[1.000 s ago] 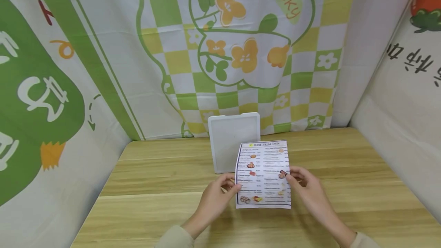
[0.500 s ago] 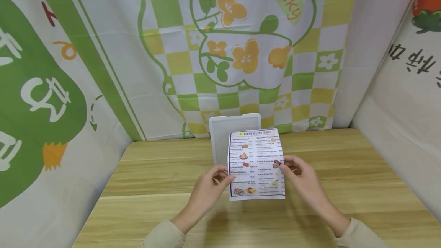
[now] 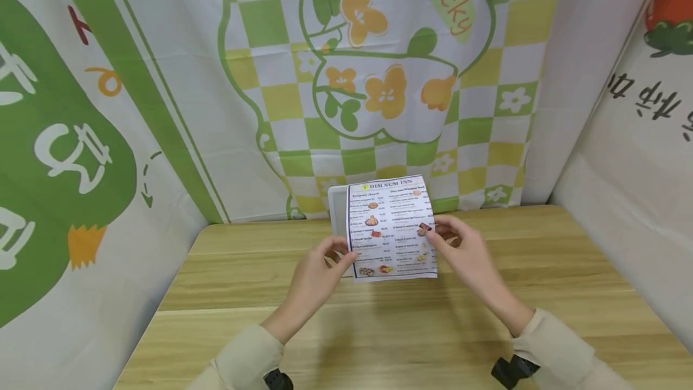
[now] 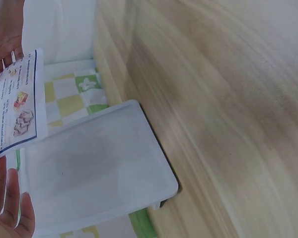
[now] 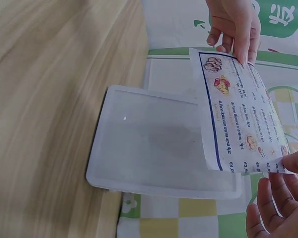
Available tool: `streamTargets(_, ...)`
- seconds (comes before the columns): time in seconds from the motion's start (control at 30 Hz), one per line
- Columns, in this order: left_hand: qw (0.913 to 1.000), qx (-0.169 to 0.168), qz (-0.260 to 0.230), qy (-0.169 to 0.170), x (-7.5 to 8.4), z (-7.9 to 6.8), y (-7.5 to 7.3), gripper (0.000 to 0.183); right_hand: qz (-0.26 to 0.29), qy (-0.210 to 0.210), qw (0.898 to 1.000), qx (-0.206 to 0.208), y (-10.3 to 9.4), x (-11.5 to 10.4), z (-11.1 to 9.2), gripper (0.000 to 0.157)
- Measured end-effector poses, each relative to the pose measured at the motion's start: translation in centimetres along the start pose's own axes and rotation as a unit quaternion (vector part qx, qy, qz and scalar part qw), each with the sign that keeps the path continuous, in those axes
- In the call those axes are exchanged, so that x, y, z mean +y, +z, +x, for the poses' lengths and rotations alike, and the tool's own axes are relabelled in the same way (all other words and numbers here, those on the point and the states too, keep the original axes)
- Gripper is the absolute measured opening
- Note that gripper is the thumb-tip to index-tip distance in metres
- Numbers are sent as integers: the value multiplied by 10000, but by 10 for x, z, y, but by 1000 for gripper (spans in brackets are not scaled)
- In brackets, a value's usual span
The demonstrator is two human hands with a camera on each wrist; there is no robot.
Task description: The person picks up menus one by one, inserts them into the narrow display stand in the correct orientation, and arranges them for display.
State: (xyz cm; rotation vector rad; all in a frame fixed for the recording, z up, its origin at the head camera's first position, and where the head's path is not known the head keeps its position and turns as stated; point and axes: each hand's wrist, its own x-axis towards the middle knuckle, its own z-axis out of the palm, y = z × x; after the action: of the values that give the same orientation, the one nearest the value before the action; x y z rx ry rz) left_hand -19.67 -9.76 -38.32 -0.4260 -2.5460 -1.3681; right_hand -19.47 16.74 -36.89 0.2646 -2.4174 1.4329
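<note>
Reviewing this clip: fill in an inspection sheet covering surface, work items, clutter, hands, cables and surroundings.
Surface: wood-grain table.
Work items: printed menu sheet headed DIM SUM INN, held up in front of a white-framed board that stands towards the back and is partly hidden in the head view.
Clutter: nothing seen.
Hands: left hand pinches the sheet's left edge; right hand pinches its right edge.
Cables: nothing seen.
Surroundings: green-and-yellow checked fabric with flowers behind; printed side panels left and right.
</note>
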Motion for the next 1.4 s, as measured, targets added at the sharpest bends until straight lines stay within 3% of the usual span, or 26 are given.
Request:
streamTargets(0.37, 9997, 229, 100, -73, 2, 27, -13, 31, -64, -130, 9998, 97, 4, -13, 28, 32)
streamTargets(0.63, 9989, 407, 215, 117, 4, 47, -25, 28, -28, -207, 9996, 184, 12, -20, 50, 34)
streamTargets(0.9, 9980, 538, 327, 92, 4, 67, -33, 32, -85, -243, 9996, 130, 15, -31, 74, 37)
streamTargets(1.4, 9950, 686, 699, 199, 5, 102, -41, 29, -361, -345, 9986, 155, 17, -40, 110, 37)
